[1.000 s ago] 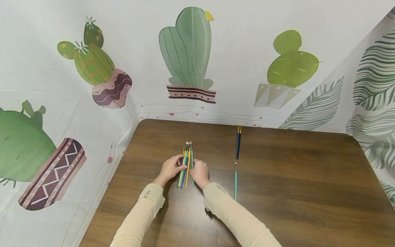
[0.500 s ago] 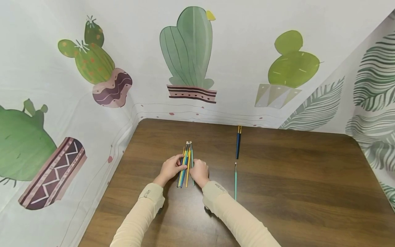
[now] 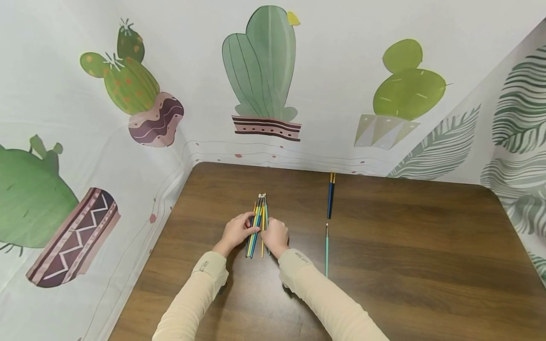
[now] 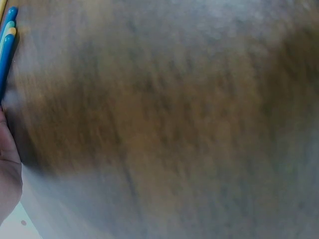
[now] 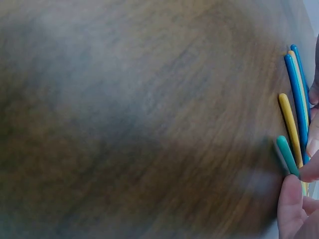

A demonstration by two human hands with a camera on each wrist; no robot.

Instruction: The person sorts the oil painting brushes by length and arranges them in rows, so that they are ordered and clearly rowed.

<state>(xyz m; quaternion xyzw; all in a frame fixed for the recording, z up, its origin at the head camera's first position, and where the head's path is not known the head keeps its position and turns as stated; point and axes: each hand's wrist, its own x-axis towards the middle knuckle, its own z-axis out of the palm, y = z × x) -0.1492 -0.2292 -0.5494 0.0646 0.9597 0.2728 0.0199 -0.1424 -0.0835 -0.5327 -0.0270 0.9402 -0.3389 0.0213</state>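
In the head view, a loose bundle of thin paintbrushes (image 3: 253, 244) in blue, yellow and teal lies on the table, bristles pointing away. My left hand (image 3: 234, 231) holds its left part, thumb across the handles and fingers along the far side. At the right of the bundle, my right hand (image 3: 276, 236) pinches a teal-green paintbrush (image 5: 285, 149) near its handle end, as the right wrist view shows. A yellow paintbrush (image 5: 287, 114) lies between it and the blue handles; whether my right fingers touch it, I cannot tell.
Two dark blue paintbrushes (image 3: 330, 196) lie side by side near the back edge of the wooden table (image 3: 405, 246). Closer to me lies a single teal paintbrush (image 3: 326, 251). A white cloth with printed cacti (image 3: 268, 71) hangs behind and at the left.
The yellow paintbrush has shifted right, away from the blue handles and closer to the teal-green one. My right fingers have moved slightly left; my left hand keeps its hold.
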